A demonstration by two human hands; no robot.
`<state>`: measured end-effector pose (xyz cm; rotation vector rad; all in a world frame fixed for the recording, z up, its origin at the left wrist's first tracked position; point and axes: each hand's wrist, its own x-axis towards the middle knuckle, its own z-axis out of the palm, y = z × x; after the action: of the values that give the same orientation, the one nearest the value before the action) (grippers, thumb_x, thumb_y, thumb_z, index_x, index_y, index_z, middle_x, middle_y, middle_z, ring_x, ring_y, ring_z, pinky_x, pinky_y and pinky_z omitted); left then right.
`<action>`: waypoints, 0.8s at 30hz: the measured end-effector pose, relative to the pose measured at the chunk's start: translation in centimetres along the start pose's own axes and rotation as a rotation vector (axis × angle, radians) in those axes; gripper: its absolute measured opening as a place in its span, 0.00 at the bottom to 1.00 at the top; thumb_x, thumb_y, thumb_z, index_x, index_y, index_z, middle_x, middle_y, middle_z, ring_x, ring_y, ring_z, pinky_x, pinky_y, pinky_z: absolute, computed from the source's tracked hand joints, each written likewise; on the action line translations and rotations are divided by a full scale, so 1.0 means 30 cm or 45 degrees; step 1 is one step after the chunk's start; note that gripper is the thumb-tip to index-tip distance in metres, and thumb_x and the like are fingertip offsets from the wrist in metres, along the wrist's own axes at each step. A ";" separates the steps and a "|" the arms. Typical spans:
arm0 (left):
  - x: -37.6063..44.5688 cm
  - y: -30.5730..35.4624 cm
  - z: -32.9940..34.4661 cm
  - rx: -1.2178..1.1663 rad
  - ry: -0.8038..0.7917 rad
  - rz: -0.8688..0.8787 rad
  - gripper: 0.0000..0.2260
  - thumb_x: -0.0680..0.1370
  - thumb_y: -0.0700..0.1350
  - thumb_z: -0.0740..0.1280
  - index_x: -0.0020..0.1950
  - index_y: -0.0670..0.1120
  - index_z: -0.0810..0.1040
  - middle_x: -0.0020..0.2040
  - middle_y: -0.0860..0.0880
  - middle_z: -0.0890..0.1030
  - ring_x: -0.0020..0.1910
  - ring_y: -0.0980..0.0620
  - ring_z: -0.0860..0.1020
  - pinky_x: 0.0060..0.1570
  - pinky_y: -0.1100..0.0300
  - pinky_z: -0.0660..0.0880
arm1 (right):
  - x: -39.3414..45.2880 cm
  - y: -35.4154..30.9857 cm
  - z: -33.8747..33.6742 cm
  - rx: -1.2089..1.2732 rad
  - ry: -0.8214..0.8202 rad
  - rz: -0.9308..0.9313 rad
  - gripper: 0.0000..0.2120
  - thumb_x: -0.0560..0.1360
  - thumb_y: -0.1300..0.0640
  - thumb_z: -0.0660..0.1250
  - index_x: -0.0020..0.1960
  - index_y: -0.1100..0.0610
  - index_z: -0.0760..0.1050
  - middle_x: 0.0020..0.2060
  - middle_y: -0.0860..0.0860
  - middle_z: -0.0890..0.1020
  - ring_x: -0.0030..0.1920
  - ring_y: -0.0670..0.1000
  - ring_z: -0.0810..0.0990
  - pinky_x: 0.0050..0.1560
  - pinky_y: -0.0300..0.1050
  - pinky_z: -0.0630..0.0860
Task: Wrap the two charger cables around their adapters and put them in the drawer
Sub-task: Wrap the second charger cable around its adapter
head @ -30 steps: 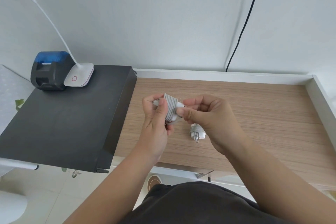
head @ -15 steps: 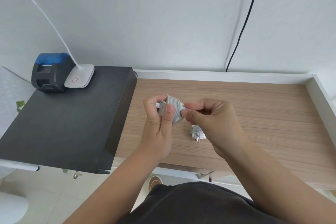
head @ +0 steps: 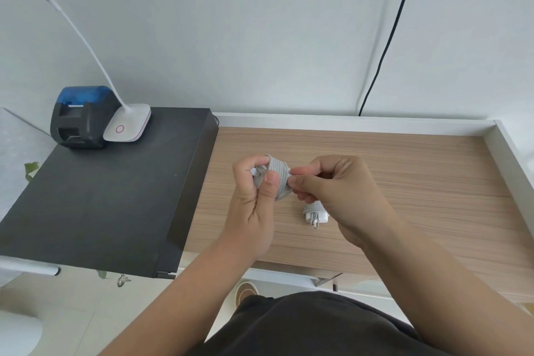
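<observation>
My left hand (head: 254,196) grips a white adapter with its grey cable coiled around it (head: 278,178), held above the wooden desk (head: 419,182). My right hand (head: 338,188) pinches the right side of that coil with thumb and forefinger. A second white adapter with its cable wrapped round it (head: 315,211) lies on the desk just below my right hand, partly hidden by it. No drawer is visible in this view.
A black box-like surface (head: 101,196) sits to the left, carrying a black and blue small printer (head: 81,118) and a white desk lamp base (head: 127,126). A black cord (head: 384,46) runs down the wall. White raised rims (head: 502,147) edge the desk at back and right.
Both hands have stayed together over the desk; the coil has been turned slightly in my left hand and my right fingers have shifted on its right side. The second adapter has not moved.
</observation>
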<state>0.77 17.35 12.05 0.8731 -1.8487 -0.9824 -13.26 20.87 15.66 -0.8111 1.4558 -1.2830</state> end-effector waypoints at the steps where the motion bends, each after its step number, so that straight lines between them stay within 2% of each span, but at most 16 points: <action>1: -0.002 -0.001 0.002 0.008 -0.009 -0.006 0.05 0.82 0.52 0.52 0.58 0.61 0.60 0.50 0.74 0.69 0.45 0.65 0.72 0.39 0.64 0.73 | 0.001 0.001 -0.002 0.005 -0.004 0.012 0.03 0.69 0.68 0.73 0.38 0.63 0.82 0.31 0.60 0.80 0.31 0.52 0.76 0.33 0.40 0.75; 5: -0.006 -0.006 0.004 0.034 -0.019 -0.021 0.08 0.83 0.53 0.51 0.57 0.67 0.60 0.50 0.73 0.69 0.45 0.62 0.73 0.39 0.62 0.74 | -0.002 0.005 -0.007 0.013 -0.054 0.000 0.01 0.70 0.68 0.73 0.42 0.64 0.82 0.33 0.62 0.82 0.32 0.51 0.77 0.35 0.40 0.75; 7: -0.003 0.003 -0.002 -0.020 -0.030 -0.061 0.06 0.84 0.49 0.51 0.58 0.61 0.60 0.50 0.70 0.71 0.44 0.64 0.73 0.38 0.66 0.73 | -0.007 0.002 -0.011 -0.019 -0.089 -0.049 0.02 0.71 0.67 0.72 0.43 0.62 0.83 0.33 0.60 0.83 0.33 0.51 0.79 0.37 0.40 0.77; 9: 0.001 0.019 -0.006 -0.128 -0.030 -0.166 0.06 0.82 0.48 0.50 0.58 0.51 0.62 0.50 0.61 0.72 0.42 0.66 0.73 0.37 0.70 0.72 | -0.012 -0.002 -0.015 -0.095 -0.120 -0.105 0.04 0.73 0.66 0.70 0.45 0.59 0.82 0.33 0.56 0.83 0.34 0.50 0.80 0.39 0.39 0.78; 11: 0.003 0.031 -0.005 -0.176 -0.015 -0.227 0.08 0.82 0.48 0.50 0.58 0.47 0.63 0.48 0.54 0.72 0.39 0.66 0.74 0.36 0.72 0.71 | -0.014 -0.004 -0.015 -0.222 -0.110 -0.201 0.07 0.75 0.65 0.68 0.47 0.54 0.79 0.33 0.53 0.83 0.34 0.51 0.80 0.40 0.43 0.79; 13: 0.004 0.021 0.000 -0.164 -0.027 -0.210 0.06 0.83 0.50 0.50 0.58 0.53 0.63 0.49 0.58 0.73 0.40 0.65 0.73 0.39 0.70 0.72 | -0.015 -0.001 -0.011 -0.378 -0.077 -0.305 0.13 0.75 0.66 0.66 0.48 0.49 0.68 0.34 0.54 0.82 0.35 0.53 0.79 0.41 0.47 0.77; 15: 0.006 0.012 0.002 -0.072 -0.039 -0.158 0.06 0.82 0.49 0.51 0.57 0.57 0.63 0.48 0.64 0.72 0.42 0.65 0.73 0.41 0.70 0.71 | -0.017 -0.001 -0.007 -0.466 -0.054 -0.355 0.17 0.75 0.66 0.66 0.47 0.48 0.61 0.35 0.53 0.82 0.34 0.50 0.77 0.40 0.45 0.75; 18: 0.007 0.021 0.000 0.064 -0.023 -0.057 0.06 0.83 0.44 0.53 0.57 0.54 0.63 0.48 0.60 0.70 0.43 0.69 0.72 0.42 0.75 0.68 | -0.017 -0.004 0.000 -0.549 -0.048 -0.387 0.18 0.74 0.66 0.65 0.46 0.49 0.59 0.34 0.51 0.81 0.31 0.46 0.75 0.38 0.41 0.74; 20: 0.004 0.020 0.006 0.117 -0.023 -0.007 0.04 0.84 0.46 0.53 0.58 0.52 0.63 0.50 0.63 0.71 0.46 0.71 0.71 0.45 0.77 0.67 | -0.017 -0.002 0.001 -0.577 -0.042 -0.391 0.18 0.74 0.66 0.65 0.46 0.49 0.58 0.33 0.51 0.81 0.30 0.45 0.73 0.36 0.40 0.72; 22: -0.001 0.010 0.015 0.107 -0.034 -0.021 0.09 0.83 0.55 0.52 0.60 0.54 0.62 0.52 0.72 0.69 0.49 0.68 0.71 0.47 0.74 0.68 | -0.023 0.002 0.003 -0.588 -0.032 -0.393 0.18 0.74 0.66 0.65 0.46 0.48 0.58 0.33 0.52 0.81 0.30 0.45 0.73 0.35 0.40 0.72; 24: -0.008 -0.009 0.021 0.084 -0.047 -0.054 0.09 0.81 0.57 0.51 0.60 0.60 0.61 0.51 0.75 0.68 0.50 0.62 0.73 0.50 0.61 0.74 | -0.028 0.008 0.005 -0.616 -0.009 -0.407 0.18 0.74 0.67 0.64 0.47 0.49 0.58 0.33 0.53 0.80 0.29 0.45 0.73 0.33 0.41 0.72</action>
<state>0.34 17.62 11.51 0.9431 -1.9104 -0.9741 -12.86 21.65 15.64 -1.4123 1.7073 -1.1625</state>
